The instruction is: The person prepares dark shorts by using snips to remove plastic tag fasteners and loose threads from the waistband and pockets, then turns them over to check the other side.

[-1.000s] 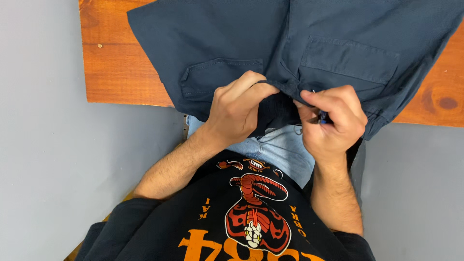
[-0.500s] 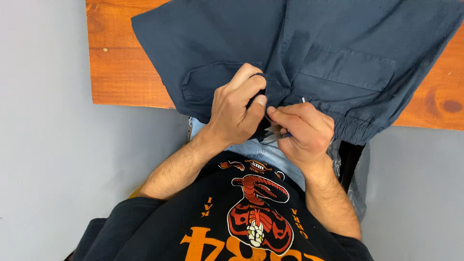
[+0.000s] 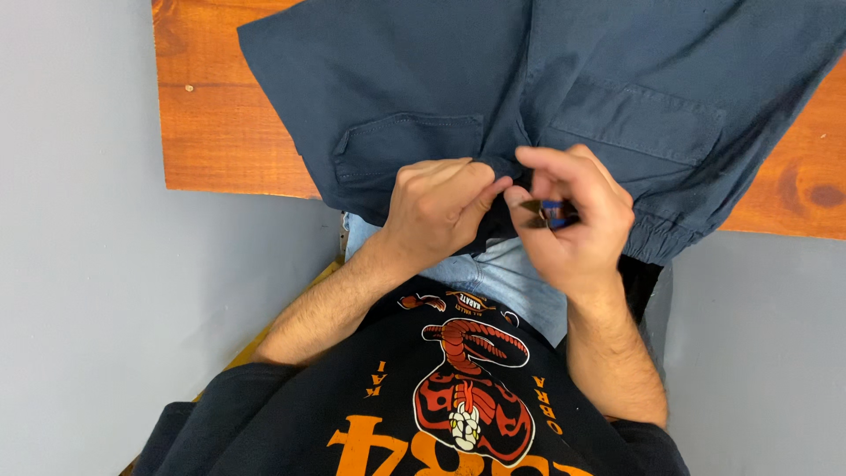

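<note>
Head view is showing me the wooden table (image 3: 225, 132) lying over a grey floor (image 3: 79, 291). Dark navy trousers (image 3: 397, 79) are spreading across most of the table, two flapped back pockets (image 3: 410, 141) facing up and the elastic waistband (image 3: 656, 238) hanging over the near edge. I am looking down past a black printed sweatshirt (image 3: 441, 414) and light blue jeans (image 3: 520, 278) at both hands, which are working at the trousers' centre seam by the waistband. Left hand (image 3: 436, 207) is curling its fingers (image 3: 485, 189) closed on a fold of the navy cloth. Right hand (image 3: 573, 216) is touching the left, its fingers (image 3: 551, 163) pinching a small blue-handled tool (image 3: 548, 211) with a dark metal tip, pointing at the seam.
</note>
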